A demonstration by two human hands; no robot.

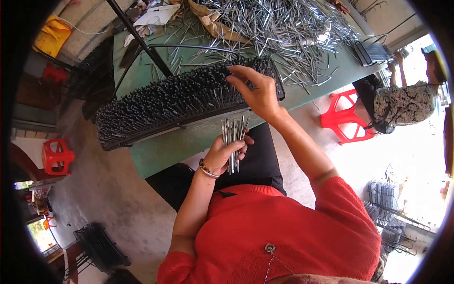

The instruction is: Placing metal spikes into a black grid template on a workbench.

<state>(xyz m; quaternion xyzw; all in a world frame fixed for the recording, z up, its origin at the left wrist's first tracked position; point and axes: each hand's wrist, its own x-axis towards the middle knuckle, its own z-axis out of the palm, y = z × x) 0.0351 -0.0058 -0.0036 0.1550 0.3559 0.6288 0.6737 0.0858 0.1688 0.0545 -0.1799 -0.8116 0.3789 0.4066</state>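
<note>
My left hand point(226, 152), with a bracelet and a bangle at the wrist, is closed around a bundle of thin silvery metal rods point(233, 135) in front of my body. The rods stick out above and below the fist. My right hand point(259, 92) reaches over the right end of a long dark rack point(165, 97) packed with upright dark pins. Its thumb and fingertips come close together in a pinch just above the pins; what lies between them is too small to make out. The rack slants along the front edge of the green table point(153, 158).
A big heap of loose metal rods point(279, 23) covers the table's far side, with brown paper point(215, 26) beside it. A black frame bar point(142, 40) rises behind the rack. Red stools point(347, 116) stand on the floor. Another person point(402, 106) sits at the right near a smaller rack point(373, 52).
</note>
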